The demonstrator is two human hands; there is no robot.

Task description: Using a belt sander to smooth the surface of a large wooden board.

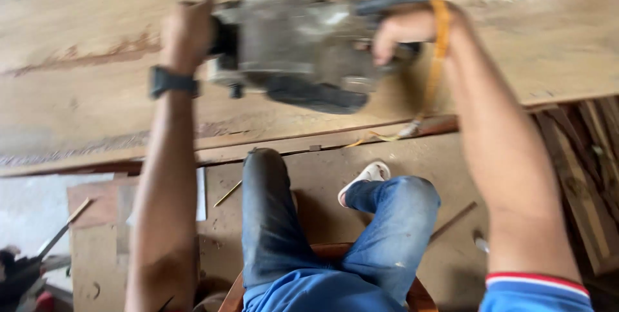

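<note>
grey power sander (293,38) on wooden board (84,86), near its front edge. left hand (187,31) clamped on front knob; right hand (403,28) wrapped round rear handle, orange cord (438,60) alongside.

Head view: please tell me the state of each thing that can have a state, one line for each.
power sander: flat on the board, gripped at both ends, blurred
left hand: closed on the sander's front knob
right hand: closed on the sander's rear handle
wooden board: lying flat, surface rough with dark streaks
orange cord: draped over the right wrist, hanging off the board's edge
wristwatch: worn on the left wrist
</note>
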